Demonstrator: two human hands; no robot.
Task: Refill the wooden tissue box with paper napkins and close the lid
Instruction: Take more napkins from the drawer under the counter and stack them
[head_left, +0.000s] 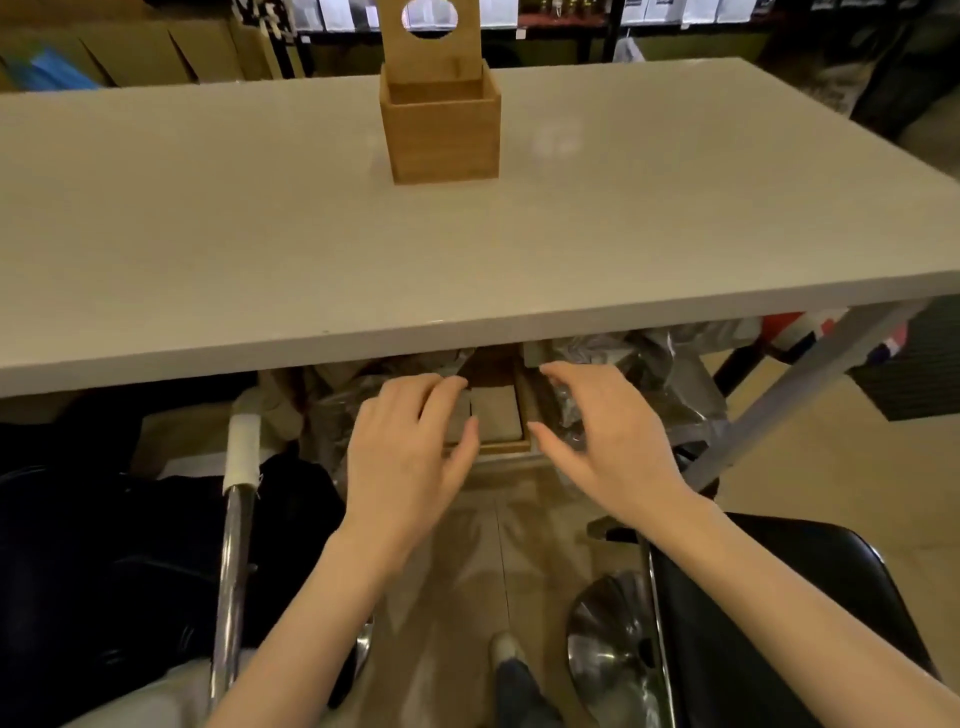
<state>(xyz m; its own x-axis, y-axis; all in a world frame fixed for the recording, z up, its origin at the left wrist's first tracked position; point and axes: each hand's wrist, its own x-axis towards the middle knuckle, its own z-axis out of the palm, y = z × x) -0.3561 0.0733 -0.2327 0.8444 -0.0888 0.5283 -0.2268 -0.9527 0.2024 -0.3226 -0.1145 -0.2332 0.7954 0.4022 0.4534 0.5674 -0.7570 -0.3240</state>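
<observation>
Below the near edge of the white table (311, 249), two stacks of brown paper napkins (493, 413) lie side by side in a container wrapped in clear plastic (613, 374), between both hands. The left hand (410, 447) rests spread fingers on the left stack; the right hand (597, 431) hovers open just beside, holding nothing. One wooden tissue box (440, 124) stands on the table, its lid (430, 36) upright.

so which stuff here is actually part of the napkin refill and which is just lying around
Part of the job:
- wooden tissue box on the table
- its lid, standing open
- napkin stacks under the table edge
- left hand and right hand reaching for them

Just lying about:
- black chair
- cardboard boxes
- crumpled plastic wrap
</observation>
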